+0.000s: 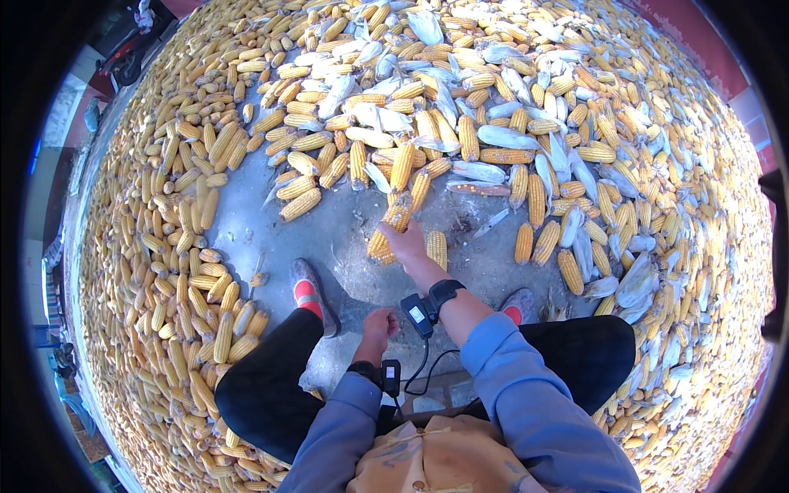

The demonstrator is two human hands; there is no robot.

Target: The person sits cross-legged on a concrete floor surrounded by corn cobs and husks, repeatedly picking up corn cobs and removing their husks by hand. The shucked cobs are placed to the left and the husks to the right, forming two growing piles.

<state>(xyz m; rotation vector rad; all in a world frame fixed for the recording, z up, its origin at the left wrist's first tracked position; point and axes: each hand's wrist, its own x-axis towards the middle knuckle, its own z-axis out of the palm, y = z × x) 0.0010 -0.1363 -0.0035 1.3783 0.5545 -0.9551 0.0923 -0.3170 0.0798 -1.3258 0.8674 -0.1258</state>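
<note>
My right hand (407,241) reaches forward over the bare concrete floor, its fingers around a yellow corn cob (397,212). Other cobs lie close by, so their edges partly overlap from above. Just right of that hand, a single husked cob (437,249) rests on the floor. My left hand (378,326) is held back near my body, fingers curled in, with no object visible in it. Beyond my right hand spreads a pile of corn cobs (468,138), mixed with pale dry husks (336,97).
Heaps of husked cobs (185,240) curve along my left side, and more cobs rise at the right. My shoes (314,296) stand on the concrete floor (253,191). A cable (425,373) runs between the wrist devices. A red motorcycle (128,58) stands far left.
</note>
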